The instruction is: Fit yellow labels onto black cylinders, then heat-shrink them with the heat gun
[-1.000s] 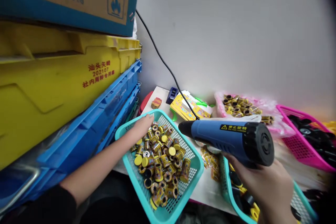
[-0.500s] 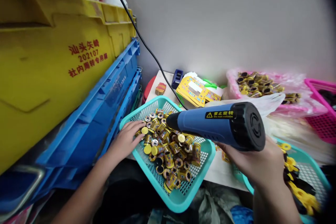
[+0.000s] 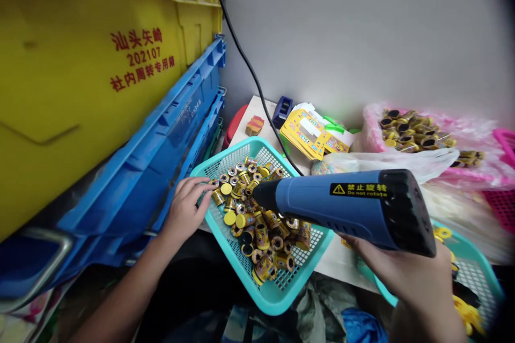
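Observation:
My right hand [image 3: 426,273] is wrapped round the handle of a blue heat gun [image 3: 333,195] with a black nozzle and a black rear cap. A black cord [image 3: 249,67] hangs down behind it. The nozzle points left, over a turquoise mesh basket [image 3: 273,305]. Inside lie many small yellow-and-brown printed cylinders [image 3: 261,236], some with yellow caps, some showing open or metallic ends. At the basket's left rim, my left hand [image 3: 189,206] is open, thumb apart, its fingertips beside the nearest cylinders. The heat gun hides part of the pile.
Stacked yellow [image 3: 80,91] and blue crates [image 3: 140,161] stand close on the left. Behind the basket are a tape dispenser [image 3: 282,111] and yellow printed cards [image 3: 303,134]. More cylinders fill a pink plastic bag [image 3: 374,128]. A second turquoise basket [image 3: 483,268] holds yellow and black parts.
My left hand has drawn back slightly left, toward the basket's rim, with thumb and fingers apart. The heat gun appears a little lower and farther right as the camera view shifts.

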A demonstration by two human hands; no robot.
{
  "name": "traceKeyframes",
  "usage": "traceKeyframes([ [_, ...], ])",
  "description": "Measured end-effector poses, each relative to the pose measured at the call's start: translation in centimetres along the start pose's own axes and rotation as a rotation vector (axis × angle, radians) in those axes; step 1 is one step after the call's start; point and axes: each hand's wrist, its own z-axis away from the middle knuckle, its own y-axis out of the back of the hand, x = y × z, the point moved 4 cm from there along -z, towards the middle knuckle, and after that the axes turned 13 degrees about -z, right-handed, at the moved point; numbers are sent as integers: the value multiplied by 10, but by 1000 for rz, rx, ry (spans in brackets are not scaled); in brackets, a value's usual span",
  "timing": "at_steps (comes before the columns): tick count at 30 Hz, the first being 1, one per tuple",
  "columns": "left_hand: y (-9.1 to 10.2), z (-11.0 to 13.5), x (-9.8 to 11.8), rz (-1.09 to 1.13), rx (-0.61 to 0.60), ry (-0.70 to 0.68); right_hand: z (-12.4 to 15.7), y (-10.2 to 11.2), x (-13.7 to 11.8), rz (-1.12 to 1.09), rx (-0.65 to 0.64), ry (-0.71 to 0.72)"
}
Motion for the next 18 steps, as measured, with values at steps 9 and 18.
traceKeyframes([
  [9, -3, 5, 2, -40, -2, -52, -1, -7, -7, 82, 58, -67],
  [18, -4, 10, -4, -49, -5, -64, -15, -8, -13, 33, 21, -19],
])
